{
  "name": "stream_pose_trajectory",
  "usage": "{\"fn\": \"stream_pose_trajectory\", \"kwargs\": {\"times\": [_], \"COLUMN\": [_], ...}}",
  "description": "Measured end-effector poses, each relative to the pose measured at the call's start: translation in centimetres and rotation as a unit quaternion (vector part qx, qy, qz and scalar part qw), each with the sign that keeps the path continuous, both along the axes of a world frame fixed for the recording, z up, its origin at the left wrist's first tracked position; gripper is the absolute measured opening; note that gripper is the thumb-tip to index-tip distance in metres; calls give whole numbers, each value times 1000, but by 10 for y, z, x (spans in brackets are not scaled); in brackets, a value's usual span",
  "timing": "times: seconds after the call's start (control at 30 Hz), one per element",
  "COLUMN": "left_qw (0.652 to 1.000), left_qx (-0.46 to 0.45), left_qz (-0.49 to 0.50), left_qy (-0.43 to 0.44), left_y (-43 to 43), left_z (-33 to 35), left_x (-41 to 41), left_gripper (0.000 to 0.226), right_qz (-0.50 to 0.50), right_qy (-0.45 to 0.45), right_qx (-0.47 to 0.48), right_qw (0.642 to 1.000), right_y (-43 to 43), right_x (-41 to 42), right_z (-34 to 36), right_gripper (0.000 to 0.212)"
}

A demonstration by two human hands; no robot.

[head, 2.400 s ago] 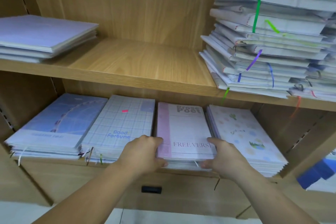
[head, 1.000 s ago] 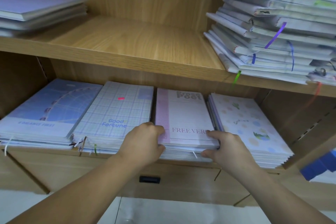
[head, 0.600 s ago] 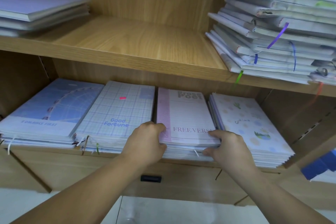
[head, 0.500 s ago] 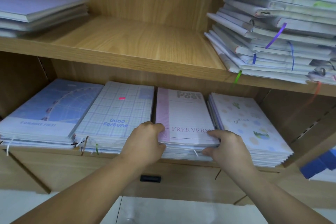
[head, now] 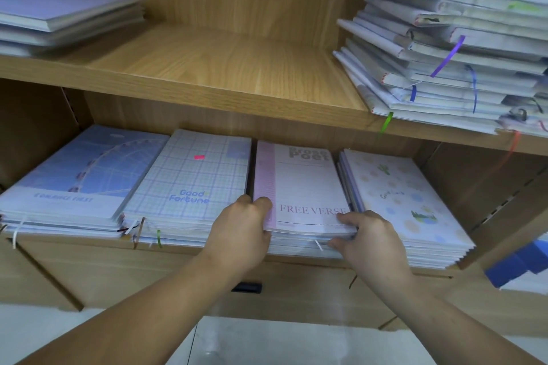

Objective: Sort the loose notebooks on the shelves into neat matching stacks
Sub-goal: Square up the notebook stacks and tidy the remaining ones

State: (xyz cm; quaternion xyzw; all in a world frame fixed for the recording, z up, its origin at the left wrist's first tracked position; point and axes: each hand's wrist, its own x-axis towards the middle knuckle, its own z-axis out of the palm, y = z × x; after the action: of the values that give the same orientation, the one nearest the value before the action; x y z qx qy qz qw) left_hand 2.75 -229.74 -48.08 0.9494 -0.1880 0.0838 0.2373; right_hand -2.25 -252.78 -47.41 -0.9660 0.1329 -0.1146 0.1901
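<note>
Several notebook stacks lie side by side on the lower shelf (head: pixel 89 241). The pink "Free Verse" stack (head: pixel 302 187) is third from the left. My left hand (head: pixel 241 234) grips its near left corner, thumb on the top cover. My right hand (head: pixel 370 238) grips its near right corner, thumb on top and fingers under the upper notebooks. To its left lie the checked "Good Fortune" stack (head: pixel 195 181) and the blue ferris-wheel stack (head: pixel 86 175). To its right is the white dotted stack (head: pixel 403 198).
On the upper shelf (head: pixel 225 68) a tall untidy pile of notebooks with coloured ribbons (head: pixel 462 53) sits at the right, and a short lilac stack (head: pixel 59 9) at the left. A blue object (head: pixel 516 265) shows at the lower right, beyond the cabinet side.
Both hands stayed on the pink stack's near corners and shifted only slightly. The view tilted a little lower than at first.
</note>
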Motion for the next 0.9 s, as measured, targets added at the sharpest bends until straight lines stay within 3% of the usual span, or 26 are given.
{"fn": "stream_pose_trajectory", "kwargs": {"times": [0.33, 0.5, 0.7, 0.9], "left_qw": [999, 997, 995, 1000], "left_qx": [-53, -71, -85, -11], "left_qz": [13, 4, 9, 19], "left_qy": [7, 39, 52, 9], "left_y": [-1, 6, 17, 13], "left_z": [-4, 1, 13, 14], "left_x": [-2, 4, 12, 10], "left_gripper": [44, 43, 20, 27], "right_qz": [4, 6, 5, -10], "right_qy": [-31, 32, 25, 8], "right_qx": [42, 69, 162, 164], "right_qw": [999, 997, 986, 986], "right_y": [-1, -4, -17, -15], "right_x": [1, 4, 6, 7], "right_z": [0, 9, 21, 18], "right_gripper": [52, 59, 32, 29]}}
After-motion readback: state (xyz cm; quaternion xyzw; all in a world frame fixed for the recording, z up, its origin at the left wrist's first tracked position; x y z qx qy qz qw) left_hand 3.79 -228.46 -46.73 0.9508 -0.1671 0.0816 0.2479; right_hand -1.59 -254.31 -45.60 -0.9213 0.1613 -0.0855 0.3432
